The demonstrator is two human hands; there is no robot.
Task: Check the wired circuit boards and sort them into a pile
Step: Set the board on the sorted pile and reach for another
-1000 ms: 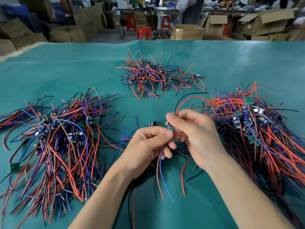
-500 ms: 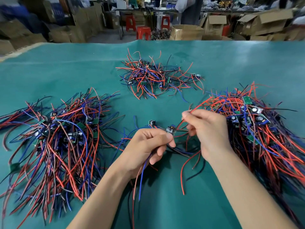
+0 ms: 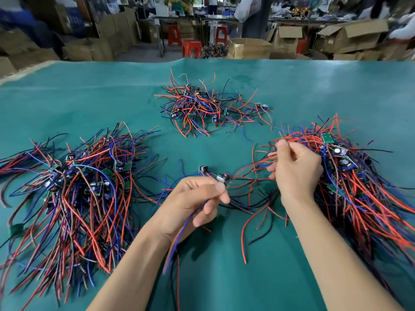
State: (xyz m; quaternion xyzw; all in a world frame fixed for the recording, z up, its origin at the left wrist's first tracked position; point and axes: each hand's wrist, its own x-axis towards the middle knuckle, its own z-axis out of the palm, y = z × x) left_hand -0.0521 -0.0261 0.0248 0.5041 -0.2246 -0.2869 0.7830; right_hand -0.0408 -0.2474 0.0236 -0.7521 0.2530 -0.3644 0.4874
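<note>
Pinching a small wired circuit board [image 3: 221, 178] between thumb and curled fingers, our left hand [image 3: 193, 203] holds it just above the middle of the table, with its blue and red leads trailing down through the palm toward us. From that grip the board's other wires [image 3: 251, 179] run out to the right, roughly level, to our right hand [image 3: 296, 169], which pinches their far ends between thumb and forefinger. So the board's long line lies left to right between the two hands, and the left hand is the nearer one to the board itself.

Right of the right hand, touching its back, lies a large right pile [image 3: 359, 176] of boards and wires. A similar left pile [image 3: 78, 187] sits well apart on the left, and a smaller far pile [image 3: 202, 108] lies beyond.

All rest on a green table cover [image 3: 89, 97]. Behind it we see cardboard boxes [image 3: 350, 39] and red stools [image 3: 190, 48].
</note>
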